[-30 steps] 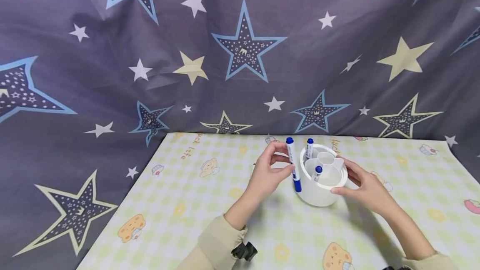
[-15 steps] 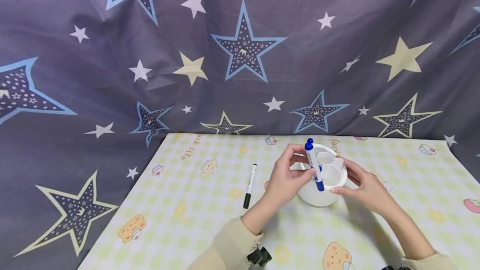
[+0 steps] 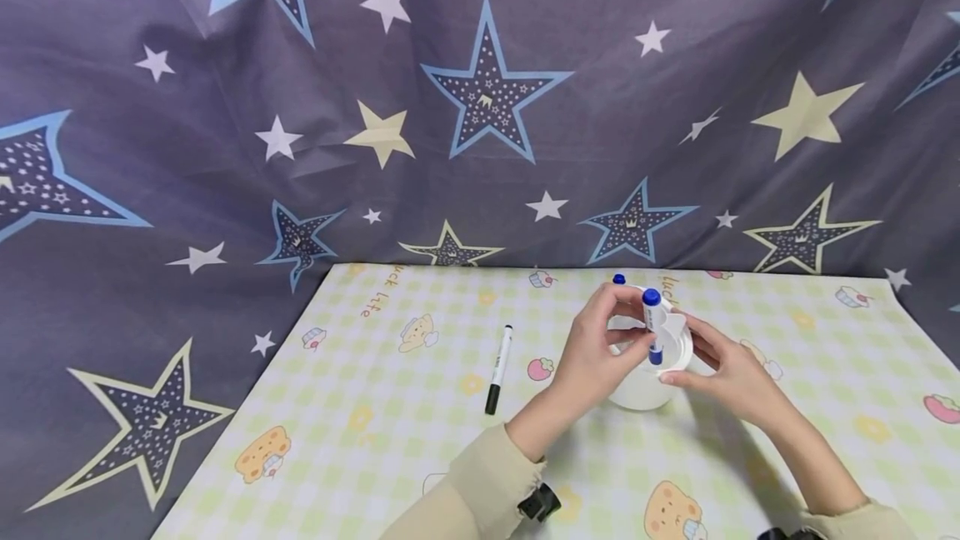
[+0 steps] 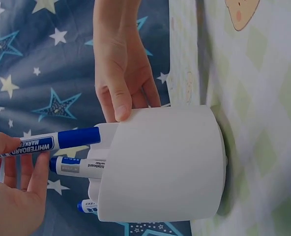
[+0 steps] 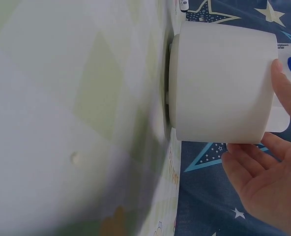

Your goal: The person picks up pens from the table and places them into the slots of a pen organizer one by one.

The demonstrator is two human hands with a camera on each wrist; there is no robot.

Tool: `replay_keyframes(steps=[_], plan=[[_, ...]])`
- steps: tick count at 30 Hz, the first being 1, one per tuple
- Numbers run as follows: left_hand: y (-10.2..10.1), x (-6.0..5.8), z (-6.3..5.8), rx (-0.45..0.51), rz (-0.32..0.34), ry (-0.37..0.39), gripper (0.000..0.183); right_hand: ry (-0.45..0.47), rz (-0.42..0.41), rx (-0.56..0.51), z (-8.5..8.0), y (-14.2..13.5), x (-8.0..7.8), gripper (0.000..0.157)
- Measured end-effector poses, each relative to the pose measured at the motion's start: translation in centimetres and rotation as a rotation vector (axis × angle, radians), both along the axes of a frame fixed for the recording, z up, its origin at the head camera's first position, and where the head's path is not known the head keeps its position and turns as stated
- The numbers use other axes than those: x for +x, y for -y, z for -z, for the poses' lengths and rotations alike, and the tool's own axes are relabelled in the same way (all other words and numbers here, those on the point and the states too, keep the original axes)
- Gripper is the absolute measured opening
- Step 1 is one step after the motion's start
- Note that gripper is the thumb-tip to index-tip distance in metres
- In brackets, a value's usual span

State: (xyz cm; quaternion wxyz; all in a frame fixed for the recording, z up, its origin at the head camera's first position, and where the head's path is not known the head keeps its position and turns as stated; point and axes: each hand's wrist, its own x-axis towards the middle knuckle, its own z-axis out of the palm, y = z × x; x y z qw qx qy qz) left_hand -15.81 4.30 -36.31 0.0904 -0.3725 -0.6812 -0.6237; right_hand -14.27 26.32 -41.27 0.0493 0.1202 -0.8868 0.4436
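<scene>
A blue-capped whiteboard marker is pinched between the thumb and fingers of my left hand. It stands nearly upright over the opening of a round white pen holder, its lower blue end close to the rim in the left wrist view. Two more blue-capped markers, a nearer marker and a farther marker, stick out of the holder. My right hand steadies the holder from the right, thumb at the rim and fingers behind its side. The holder's inner compartments are partly hidden by my left hand.
A white marker with a black end lies on the checked tablecloth, left of my left hand. A dark star-patterned curtain hangs behind the table's far edge.
My left hand has carried the blue marker rightward from beside the holder to over its opening, and the marker stands straighter. The black-ended marker has come into sight. My right hand stays put.
</scene>
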Motion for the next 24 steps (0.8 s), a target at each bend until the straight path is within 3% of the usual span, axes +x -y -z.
replay_keyframes(steps=[11, 19, 24], plan=[[-0.5, -0.3, -0.5, -0.094, -0.054, -0.096, 0.037, -0.028, -0.001, 0.012, -0.3, -0.1, -0.4, 0.084], [0.0, 0.2, -0.6, -0.107, -0.063, -0.076, 0.033, -0.016, 0.004, 0.002, 0.3, 0.0, 0.3, 0.084], [0.1, -0.6, -1.5, -0.056, -0.041, -0.061, 0.035, -0.015, -0.003, 0.0, 0.4, 0.0, 0.2, 0.085]])
